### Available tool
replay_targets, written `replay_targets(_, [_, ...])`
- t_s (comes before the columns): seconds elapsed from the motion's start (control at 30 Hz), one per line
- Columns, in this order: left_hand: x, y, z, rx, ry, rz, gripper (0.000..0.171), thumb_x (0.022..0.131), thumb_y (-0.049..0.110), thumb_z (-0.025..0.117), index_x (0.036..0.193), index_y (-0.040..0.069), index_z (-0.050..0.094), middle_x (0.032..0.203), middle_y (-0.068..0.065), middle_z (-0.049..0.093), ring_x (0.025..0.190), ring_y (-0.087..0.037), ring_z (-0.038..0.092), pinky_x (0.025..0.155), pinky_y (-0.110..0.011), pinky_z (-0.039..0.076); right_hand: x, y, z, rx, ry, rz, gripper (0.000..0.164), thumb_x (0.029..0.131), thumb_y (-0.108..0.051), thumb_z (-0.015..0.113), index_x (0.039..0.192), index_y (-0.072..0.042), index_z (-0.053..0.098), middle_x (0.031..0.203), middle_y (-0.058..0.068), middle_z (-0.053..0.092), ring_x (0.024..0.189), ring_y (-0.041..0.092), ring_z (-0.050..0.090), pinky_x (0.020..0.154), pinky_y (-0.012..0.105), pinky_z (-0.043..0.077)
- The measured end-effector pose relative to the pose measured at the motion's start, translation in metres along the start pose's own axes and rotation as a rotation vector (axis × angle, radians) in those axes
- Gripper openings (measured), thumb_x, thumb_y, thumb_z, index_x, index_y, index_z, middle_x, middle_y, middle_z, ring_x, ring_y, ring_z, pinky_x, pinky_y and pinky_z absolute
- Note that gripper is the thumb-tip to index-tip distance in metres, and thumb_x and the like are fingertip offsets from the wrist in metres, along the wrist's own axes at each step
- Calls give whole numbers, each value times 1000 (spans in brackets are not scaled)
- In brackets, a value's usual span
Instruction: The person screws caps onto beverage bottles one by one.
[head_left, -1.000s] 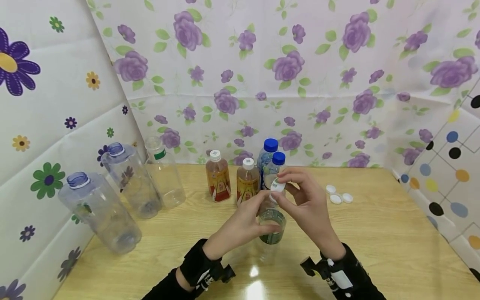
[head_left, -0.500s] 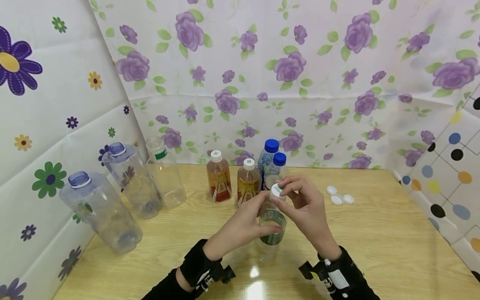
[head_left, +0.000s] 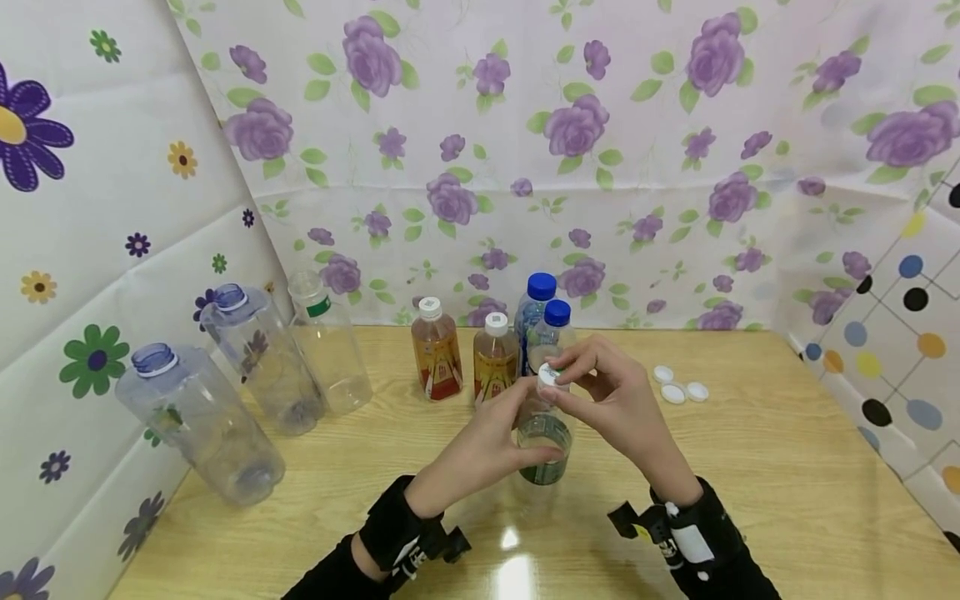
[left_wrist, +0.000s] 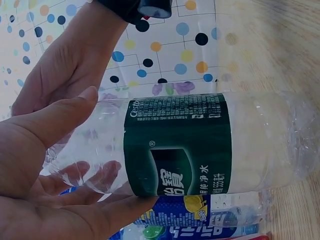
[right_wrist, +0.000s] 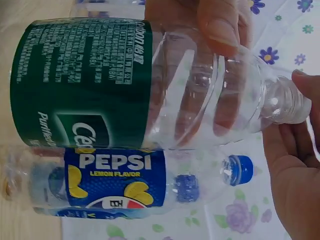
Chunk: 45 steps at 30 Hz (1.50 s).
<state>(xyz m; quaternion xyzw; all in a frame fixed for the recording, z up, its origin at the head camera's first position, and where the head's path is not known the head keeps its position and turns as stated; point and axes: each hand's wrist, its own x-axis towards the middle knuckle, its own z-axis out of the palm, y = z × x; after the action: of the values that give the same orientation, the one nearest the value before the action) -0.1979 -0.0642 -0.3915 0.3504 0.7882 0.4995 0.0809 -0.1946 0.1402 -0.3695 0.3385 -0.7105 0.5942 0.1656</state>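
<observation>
Clear plastic bottle with green label (left_wrist: 177, 150): upright, long axis near vertical. Left hand (head_left: 480, 454) wraps bottle body, thumb and fingers spread to its width. Right hand (head_left: 611, 400), nearer bottle mouth (right_wrist: 290, 102), pinches round white plastic cap (head_left: 548, 374) between thumb and fingertips. Cap at mouth, tilted across bottle axis; threads look bare in right wrist view. Rim contact: cannot tell. Behind bottle: two blue-capped clear plastic bottles (head_left: 550, 335). Right of bottle: three loose round white caps (head_left: 673, 392).

Green label (left_wrist: 177, 145) “555”, blue label (right_wrist: 116, 185) “PEPSI”
</observation>
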Motion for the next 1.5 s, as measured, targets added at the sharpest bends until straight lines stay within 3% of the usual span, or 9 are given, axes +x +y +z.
replay_targets(0.23, [1, 1, 0, -3, 0, -3, 79, 88, 17, 82, 154, 19, 37, 148, 1, 53, 133, -17, 54, 109, -30, 48, -1, 6, 1, 112, 15, -69, 17, 87, 14, 71, 90, 0, 63, 107, 11, 61, 109, 23, 66, 91, 30, 60])
replay_targets(0.47, [0, 2, -1, -3, -10, -25, 78, 89, 20, 81, 154, 21, 37, 148, 1, 53, 134, -18, 53, 110, -31, 47, -4, 7, 3, 92, 18, -105, 20, 87, 19, 68, 91, 1, 60, 108, 15, 61, 111, 24, 65, 91, 27, 59])
replay_targets(0.63, [-1, 0, 0, -9, -17, 4, 79, 90, 20, 80, 155, 23, 35, 148, 2, 53, 134, -19, 53, 110, -30, 47, -6, 4, 0, 19, -19, -84, 23, 88, 18, 68, 95, -3, 61, 114, 14, 62, 115, 24, 64, 91, 27, 59])
replay_targets(0.77, [-1, -2, 0, -9, -26, 26, 78, 91, 22, 78, 155, 25, 33, 144, 3, 55, 133, -18, 54, 109, -28, 47, 1, -1, -10, -123, -125, -160, 24, 88, 11, 72, 100, -7, 64, 119, 14, 62, 116, 24, 63, 93, 26, 58])
replay_targets(0.9, [-3, -3, 0, 8, -28, 17, 77, 92, 25, 76, 155, 26, 32, 143, 4, 55, 133, -16, 54, 110, -27, 45, 15, -15, -24, -368, -251, -259, 19, 93, -9, 76, 107, -15, 65, 127, 9, 63, 119, 22, 61, 97, 23, 54])
replay_targets(1.0, [-5, -3, 0, 23, -29, 0, 78, 93, 28, 75, 156, 27, 31, 142, 5, 55, 132, -16, 53, 111, -28, 44, 28, -28, -33, -491, -385, -290, 22, 96, -20, 74, 116, -18, 67, 133, 4, 61, 122, 21, 59, 98, 24, 51])
replay_targets(1.2, [-5, 0, -1, 38, -39, -28, 88, 93, 31, 74, 162, 30, 20, 147, 3, 50, 134, -18, 51, 111, -30, 43, 50, -45, -45, -569, -656, -366, 37, 95, -13, 74, 131, -15, 64, 138, 4, 58, 124, 20, 56, 98, 31, 53])
replay_targets(1.5, [-5, 1, -2, 38, -41, -37, 90, 93, 31, 75, 163, 27, 18, 156, 0, 43, 138, -20, 48, 112, -31, 43, 65, -49, -50, -571, -830, -360, 48, 90, 1, 74, 136, -12, 64, 140, 6, 58, 128, 24, 55, 96, 40, 56])
